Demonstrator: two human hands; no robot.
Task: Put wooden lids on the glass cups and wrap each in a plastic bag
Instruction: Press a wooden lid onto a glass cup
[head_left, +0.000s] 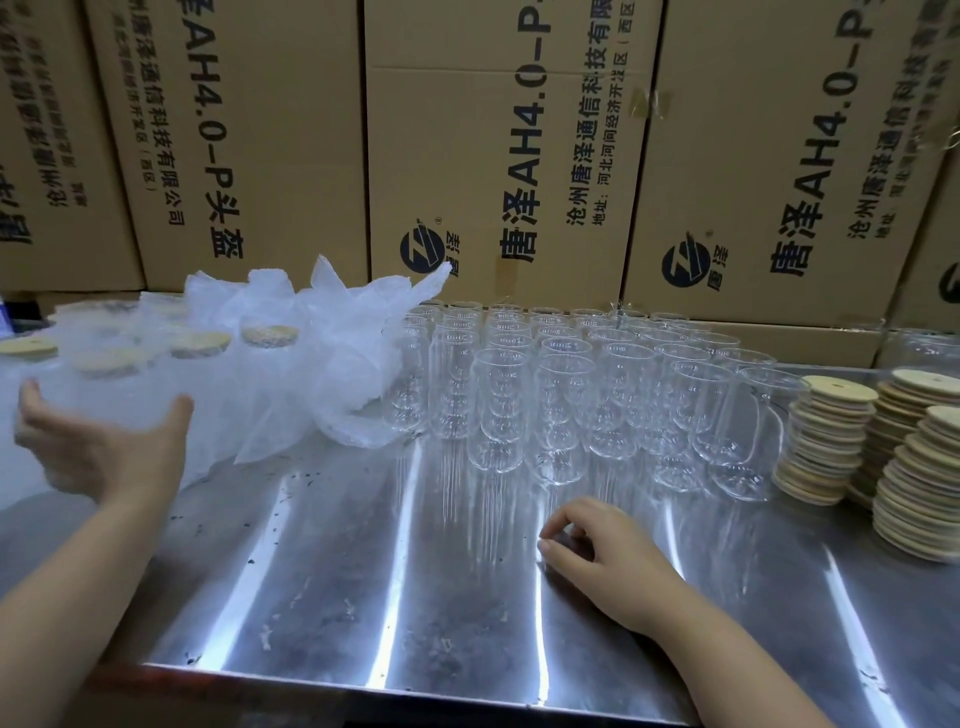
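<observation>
Glass cups stand beside stacked wooden lids.

One wide-angle head view looks forward and down, close over the table, seemingly blurred leftward.

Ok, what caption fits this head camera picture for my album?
Left hand by the bagged cups, right hand near bare glass cups and wooden lid stacks.
</observation>
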